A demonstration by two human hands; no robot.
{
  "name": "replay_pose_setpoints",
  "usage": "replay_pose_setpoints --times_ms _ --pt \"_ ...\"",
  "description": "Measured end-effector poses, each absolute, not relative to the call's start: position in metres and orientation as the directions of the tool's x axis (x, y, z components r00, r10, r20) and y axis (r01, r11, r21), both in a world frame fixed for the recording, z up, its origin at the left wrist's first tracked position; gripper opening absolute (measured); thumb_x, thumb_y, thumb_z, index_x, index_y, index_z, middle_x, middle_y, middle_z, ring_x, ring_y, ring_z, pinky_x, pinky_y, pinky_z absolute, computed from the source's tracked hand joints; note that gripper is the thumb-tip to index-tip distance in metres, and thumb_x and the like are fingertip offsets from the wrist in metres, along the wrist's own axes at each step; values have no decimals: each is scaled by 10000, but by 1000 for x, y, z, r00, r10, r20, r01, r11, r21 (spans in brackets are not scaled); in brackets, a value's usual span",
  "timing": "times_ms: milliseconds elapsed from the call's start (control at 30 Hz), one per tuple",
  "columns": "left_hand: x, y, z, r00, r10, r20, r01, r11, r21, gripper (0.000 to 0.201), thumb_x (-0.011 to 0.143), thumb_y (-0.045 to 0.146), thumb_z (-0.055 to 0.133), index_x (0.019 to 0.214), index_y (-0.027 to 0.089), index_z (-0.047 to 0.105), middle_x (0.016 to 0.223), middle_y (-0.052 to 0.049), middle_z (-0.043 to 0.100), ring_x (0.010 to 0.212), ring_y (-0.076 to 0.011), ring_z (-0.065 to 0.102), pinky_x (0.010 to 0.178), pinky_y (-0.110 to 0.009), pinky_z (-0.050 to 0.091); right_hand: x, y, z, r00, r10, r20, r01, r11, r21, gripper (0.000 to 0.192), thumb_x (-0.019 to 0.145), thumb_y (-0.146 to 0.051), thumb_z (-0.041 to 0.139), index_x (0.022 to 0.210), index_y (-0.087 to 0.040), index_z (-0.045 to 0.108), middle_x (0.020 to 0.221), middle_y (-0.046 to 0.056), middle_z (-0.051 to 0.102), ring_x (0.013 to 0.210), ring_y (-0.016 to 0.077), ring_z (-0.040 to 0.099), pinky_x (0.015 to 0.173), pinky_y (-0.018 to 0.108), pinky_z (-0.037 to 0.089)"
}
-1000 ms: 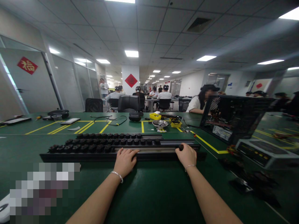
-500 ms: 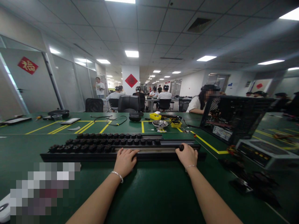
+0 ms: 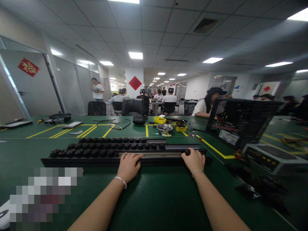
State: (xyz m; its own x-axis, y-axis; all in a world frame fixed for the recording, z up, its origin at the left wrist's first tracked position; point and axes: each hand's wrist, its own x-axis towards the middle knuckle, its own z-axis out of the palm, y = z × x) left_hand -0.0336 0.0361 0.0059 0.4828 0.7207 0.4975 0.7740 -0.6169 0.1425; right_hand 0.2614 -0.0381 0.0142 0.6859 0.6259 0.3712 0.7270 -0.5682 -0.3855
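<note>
Our right hand [image 3: 194, 161] pinched a small black knob [image 3: 187, 152] in its fingers near the three o'clock end of the long tray [image 3: 81, 162]. At nine o'clock from it, our left hand [image 3: 129, 164] rested on the tray, fingers loosely spread.

I can read one character, the gold 福 on a red diamond sign [image 3: 28, 67] fixed to the door [image 3: 39, 93] beyond the far left corner of the desk [image 3: 158, 205]. The red diamond [image 3: 135, 83] on the pillar [image 3: 130, 72] past the far edge is too dim for me. Toward the right edge, the grey metal box [image 3: 284, 154] bears yellow marks, and the computer case [image 3: 252, 112] a pale label [image 3: 229, 137], both too blurred to read.
</note>
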Motion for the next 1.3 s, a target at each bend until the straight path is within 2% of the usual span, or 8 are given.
replay_pose_setpoints --times_ms 200,467,700,933,1300 --pt "-33 36 6 487 720 494 772 -619 142 328 822 283 432 1111 363 563 992 24 655 981 -178 546 1019 -440 230 264 -39 13 689 620 374 723 -565 -396 497 720 -376 447 1157 -153 524 1133 113 583 1141 255 445 1019 439 179" --pt "-34 35 7 486 721 495 770 -621 148 323 825 295 426 1109 362 565 1009 22 653 983 -179 544 1018 -438 232 264 -40 16 695 623 360 718 -565 -408 484 733 -367 429 1158 -156 524 1140 111 582 1118 242 468 1021 428 197" --pt "-33 35 7 482 726 490 776 -614 146 324 820 291 433 1106 357 569 996 15 655 976 -181 543 1016 -436 235 264 -42 13 711 602 363 702 -594 -393 524 743 -383 408 1201 -144 494 1204 128 546 1248 271 327 1037 490 142" --pt "-34 36 6 484 721 495 772 -618 146 326 816 286 432 1102 361 570 1001 21 656 986 -181 545 1016 -437 239 263 -43 16 712 606 355 702 -588 -402 481 744 -375 405 1148 -147 532 1146 125 571 1178 266 413 1040 492 142" --pt "-33 35 7 485 721 496 769 -621 150 329 817 287 429 1104 361 571 1007 20 655 979 -184 545 1017 -440 235 268 -41 13 713 601 361 699 -575 -424 456 736 -357 418 1127 -157 541 1123 115 590 1151 253 439 1037 487 144"
